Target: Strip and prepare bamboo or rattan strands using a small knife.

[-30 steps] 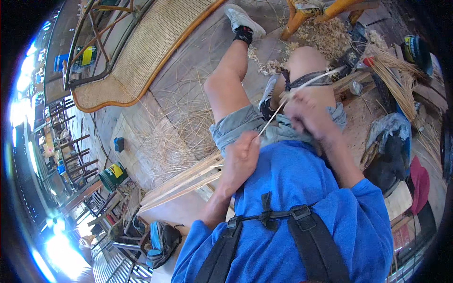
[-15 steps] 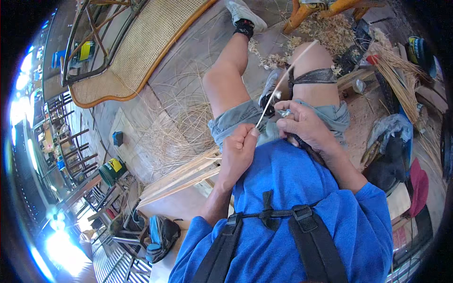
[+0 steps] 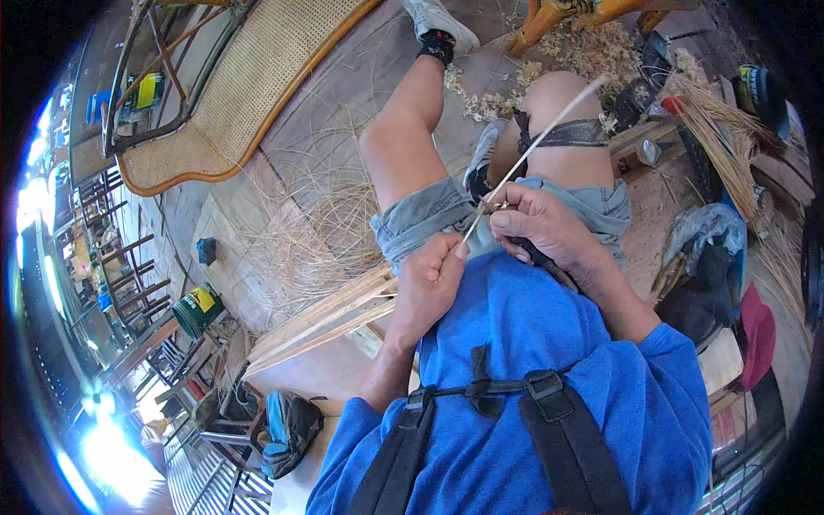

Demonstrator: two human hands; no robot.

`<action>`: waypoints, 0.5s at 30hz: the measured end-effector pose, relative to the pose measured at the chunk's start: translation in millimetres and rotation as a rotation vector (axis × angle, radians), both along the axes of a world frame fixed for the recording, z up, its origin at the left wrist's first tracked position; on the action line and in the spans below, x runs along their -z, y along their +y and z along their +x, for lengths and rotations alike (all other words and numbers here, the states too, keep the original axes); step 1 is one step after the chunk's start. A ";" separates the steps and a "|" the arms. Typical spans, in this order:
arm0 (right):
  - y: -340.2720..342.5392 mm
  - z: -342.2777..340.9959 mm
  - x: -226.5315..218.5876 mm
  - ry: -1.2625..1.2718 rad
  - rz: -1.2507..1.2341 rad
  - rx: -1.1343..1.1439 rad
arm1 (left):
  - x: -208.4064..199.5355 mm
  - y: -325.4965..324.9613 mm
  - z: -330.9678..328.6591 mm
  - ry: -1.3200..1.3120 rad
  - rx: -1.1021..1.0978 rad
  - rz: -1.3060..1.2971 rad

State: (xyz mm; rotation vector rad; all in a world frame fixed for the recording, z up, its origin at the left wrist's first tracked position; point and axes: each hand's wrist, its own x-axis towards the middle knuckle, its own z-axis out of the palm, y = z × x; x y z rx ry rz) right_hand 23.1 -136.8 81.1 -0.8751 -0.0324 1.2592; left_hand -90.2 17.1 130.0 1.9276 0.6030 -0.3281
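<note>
My left hand [image 3: 433, 279] is closed in a pinch on the lower end of a thin pale cane strip [image 3: 549, 133]. From there the strip slants up and right, past my right knee. Right beside it my right hand [image 3: 545, 223] is closed, its thumb and index finger near the strip. Under its palm runs a dark-handled tool [image 3: 554, 264], whose small metallic tip [image 3: 498, 206] shows at the fingertips against the strip. Most of that tool is hidden, so I cannot tell its exact kind. A black band [image 3: 571, 135] is strapped around my right leg by the knee.
Loose cane strands [image 3: 318, 215] lie tangled on the floor at left, by wooden slats [image 3: 318, 318]. A woven cane panel [image 3: 249, 77] stands far left. Shavings [image 3: 592, 56] are heaped at the far side. A strand bundle [image 3: 717, 137] and a plastic bag [image 3: 712, 227] lie right.
The strip's far end has moved up and right. My right hand has shifted slightly left and down, its fingertips closing in on the strip; my left hand stays pinched on its lower end.
</note>
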 end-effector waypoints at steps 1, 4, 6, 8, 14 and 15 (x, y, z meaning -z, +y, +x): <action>-1.2 0.7 -1.8 0.039 0.003 0.030 | -3.4 1.5 -1.4 -0.002 0.000 -0.007; -9.7 9.9 0.0 0.040 -0.040 0.099 | -8.8 7.4 -13.3 0.034 0.051 0.048; -15.6 16.2 2.2 0.000 -0.085 0.132 | -6.0 12.7 -30.1 -0.058 0.055 0.098; -17.7 15.9 5.9 0.005 -0.131 0.099 | -9.6 18.7 -40.1 -0.015 0.061 0.090; -30.1 35.8 -0.6 -0.076 -0.142 0.126 | -26.2 40.8 -75.3 0.116 0.046 0.098; -33.0 40.1 -4.7 -0.112 -0.158 0.127 | -29.5 43.9 -81.7 0.080 0.063 0.131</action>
